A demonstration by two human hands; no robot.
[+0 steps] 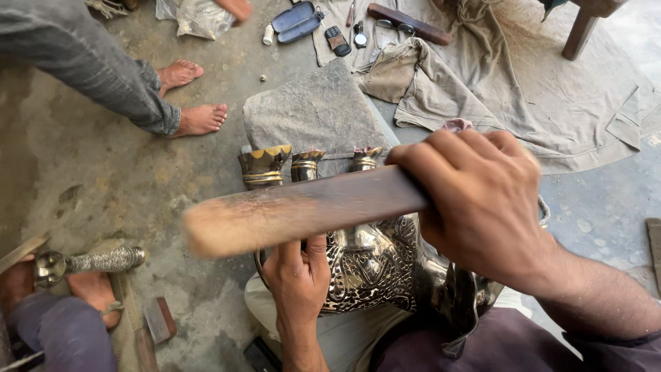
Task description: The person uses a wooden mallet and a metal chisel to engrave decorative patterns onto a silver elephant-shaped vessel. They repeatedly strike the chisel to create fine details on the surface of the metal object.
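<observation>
My right hand [482, 200] grips one end of a flat wooden stick [303, 210], which stretches left across the middle of the view and is blurred at its pale tip. Below it, my left hand [297, 279] presses against an ornate engraved metal vessel [375, 265] that rests on my lap. Three small flared metal cups [264, 165] stand in a row just beyond the stick, in front of a grey stone slab [313, 110].
Another person's bare feet [200, 118] and grey sleeve are at upper left. A second person's foot and an engraved metal tube [96, 262] lie at lower left. Cloths [496, 89], small tools, a spectacle case [297, 19] and a stool leg [580, 31] lie beyond on the concrete floor.
</observation>
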